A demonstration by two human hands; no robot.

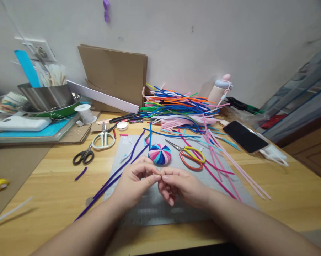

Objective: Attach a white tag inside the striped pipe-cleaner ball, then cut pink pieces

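My left hand (139,179) and my right hand (180,183) meet over a grey mat (149,213), thumbs and forefingertips pinched together. Whatever sits between the fingertips is too small or too hidden to name. Just beyond them on the mat lies a round ball of pink, white, blue and purple stripes (159,153). To its right rest open scissors with yellow and orange handles (192,156). Purple pipe cleaners (109,183) run along the left side of the mat, and pink pipe cleaners (237,167) along the right.
A heap of coloured pipe cleaners (181,106) lies against the wall, beside cardboard (114,74). White-handled scissors (103,140) and black-handled scissors (83,156) are at left, near a spool (85,113) and a metal bowl (47,97). A phone (245,137) lies at right.
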